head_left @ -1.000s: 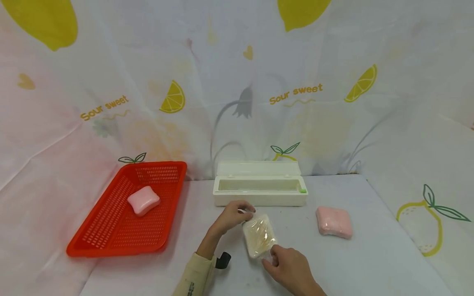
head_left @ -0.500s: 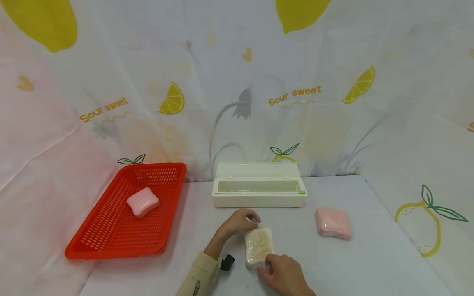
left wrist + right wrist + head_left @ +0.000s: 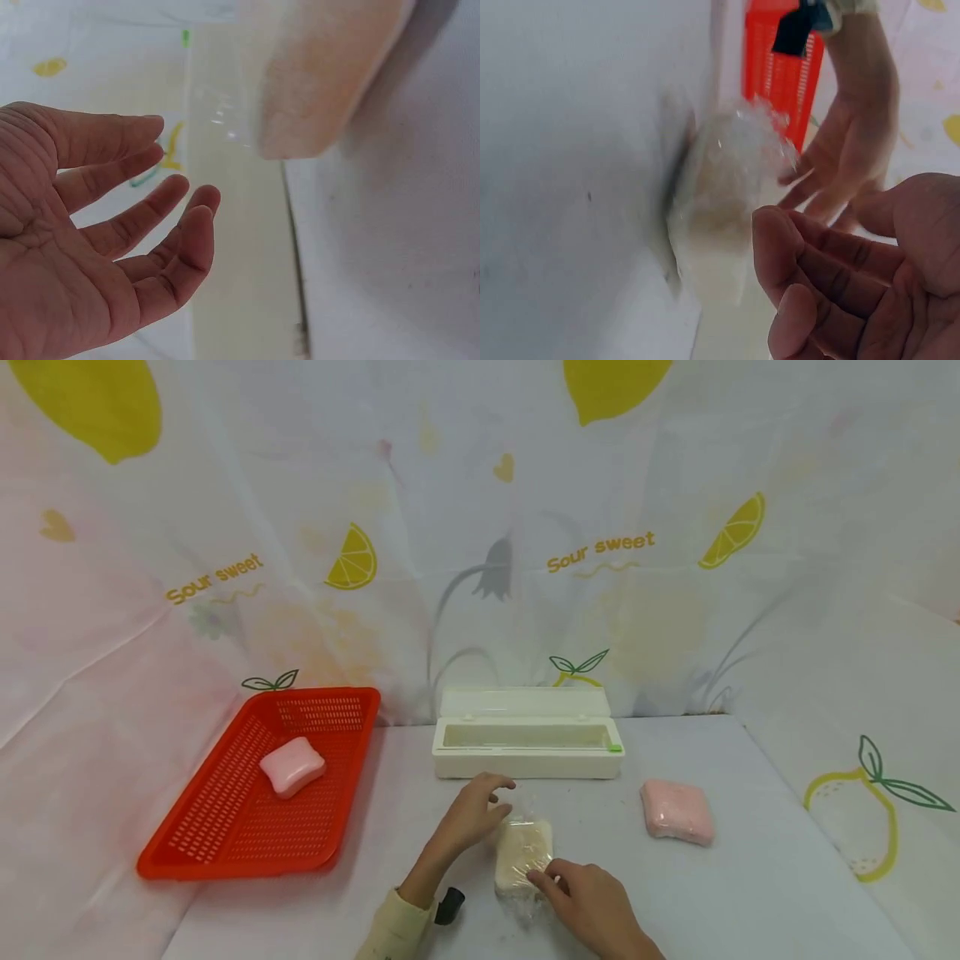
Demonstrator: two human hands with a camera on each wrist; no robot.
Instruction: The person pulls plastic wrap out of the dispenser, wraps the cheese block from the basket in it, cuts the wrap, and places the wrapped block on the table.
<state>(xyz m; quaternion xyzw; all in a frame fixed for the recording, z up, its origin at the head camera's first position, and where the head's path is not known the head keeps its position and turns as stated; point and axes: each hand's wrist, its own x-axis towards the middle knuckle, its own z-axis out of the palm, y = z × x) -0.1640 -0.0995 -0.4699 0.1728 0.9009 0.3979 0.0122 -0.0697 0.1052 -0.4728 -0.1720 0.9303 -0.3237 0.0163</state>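
A cream rectangular block (image 3: 522, 852) with a brownish top lies wrapped in clear film on the white table, between my two hands. Beyond its far left corner is my left hand (image 3: 472, 814), fingers loosely bent; the left wrist view shows nothing between its thumb and fingers. Crinkled film (image 3: 525, 806) sticks out at the block's far end, more at its near end. My right hand (image 3: 594, 906) has thumb and index fingertips over the block's near right part. In the right wrist view, its fingers (image 3: 776, 240) curl loosely with nothing visible between them.
A white film dispenser box (image 3: 528, 766) stands behind the block, lid up. Left is a red perforated basket (image 3: 247, 867) holding a pink film-wrapped block (image 3: 292, 767). Another pink wrapped block (image 3: 677, 811) lies on the right. A printed cloth (image 3: 420, 635) hangs behind the table.
The cream block has straightened from a slant and shifted towards me. My left hand has let go of the film at its far end; my right fingers have moved from its near corner to its top.
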